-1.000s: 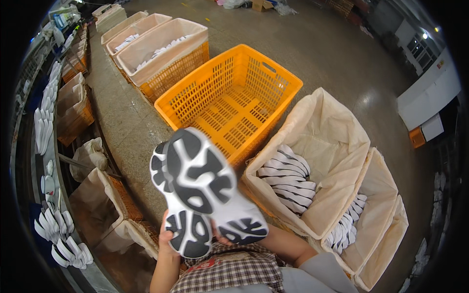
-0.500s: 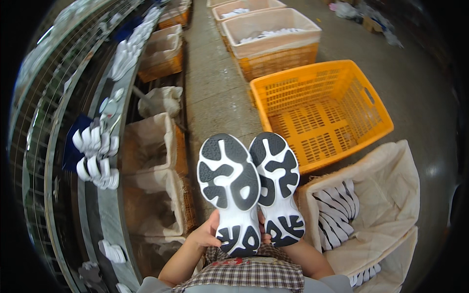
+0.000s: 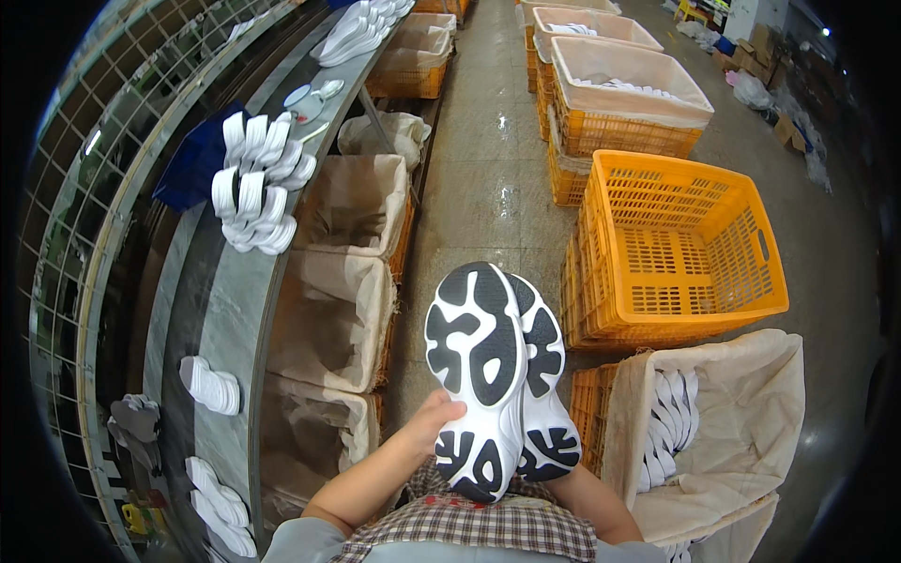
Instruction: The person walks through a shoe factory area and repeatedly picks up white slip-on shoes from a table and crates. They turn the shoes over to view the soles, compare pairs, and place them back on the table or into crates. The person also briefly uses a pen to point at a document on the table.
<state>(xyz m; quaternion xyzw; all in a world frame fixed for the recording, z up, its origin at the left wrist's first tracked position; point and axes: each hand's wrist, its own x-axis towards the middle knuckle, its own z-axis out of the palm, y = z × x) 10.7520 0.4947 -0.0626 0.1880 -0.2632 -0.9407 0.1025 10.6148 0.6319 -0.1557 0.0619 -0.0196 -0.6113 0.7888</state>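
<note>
Soles [image 3: 493, 375] up, black-and-white pair overlapping; left hand [image 3: 430, 424] grips one heel, right hand's grip hidden behind.

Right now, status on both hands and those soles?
Left hand grips the heel of two black-and-white rubber shoe soles, treads up. Right hand hidden behind them. Empty orange plastic crate to the right.
</note>
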